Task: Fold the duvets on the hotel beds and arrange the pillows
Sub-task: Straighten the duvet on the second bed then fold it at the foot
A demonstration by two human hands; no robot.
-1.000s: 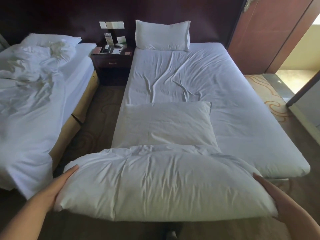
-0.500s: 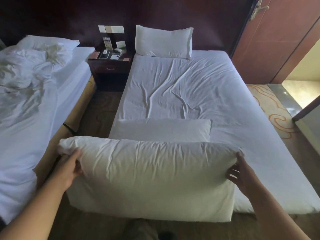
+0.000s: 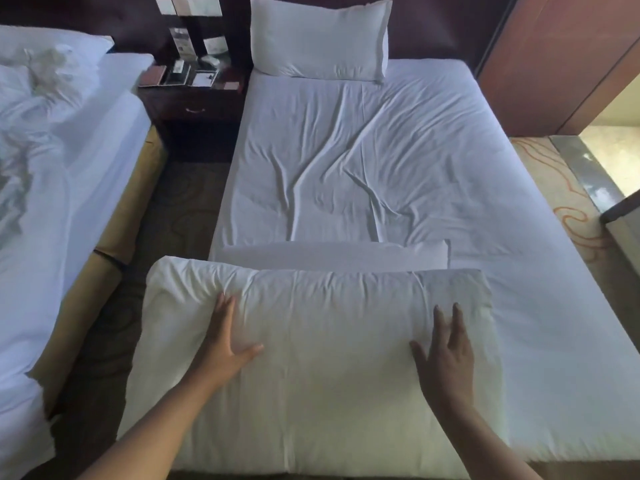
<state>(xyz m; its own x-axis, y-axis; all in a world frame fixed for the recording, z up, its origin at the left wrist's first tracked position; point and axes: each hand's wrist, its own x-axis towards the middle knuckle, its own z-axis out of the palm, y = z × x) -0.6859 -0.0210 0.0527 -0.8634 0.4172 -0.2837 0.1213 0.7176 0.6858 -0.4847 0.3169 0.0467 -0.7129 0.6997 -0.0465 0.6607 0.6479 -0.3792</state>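
Observation:
A folded white duvet (image 3: 325, 375) lies flat across the foot of the right bed (image 3: 433, 161). My left hand (image 3: 225, 341) rests palm down on its left part, fingers spread. On its right part my right hand (image 3: 446, 355) also presses flat, fingers apart. Just behind the duvet a flat white pillow (image 3: 332, 254) shows as a narrow strip. Another white pillow (image 3: 318, 39) leans against the dark headboard. The left bed (image 3: 114, 140) carries a crumpled duvet (image 3: 31, 109) and a pillow (image 3: 45, 39).
A dark nightstand (image 3: 194, 98) with small items stands between the beds, above a narrow carpeted aisle (image 3: 173, 216). A wooden door (image 3: 561, 57) and a patterned carpet strip (image 3: 568, 202) lie to the right of the bed.
The folded duvet, held upright by both hands at its ends, has been laid flat on the bed's foot. Both hands let go of the ends and now lie flat on top.

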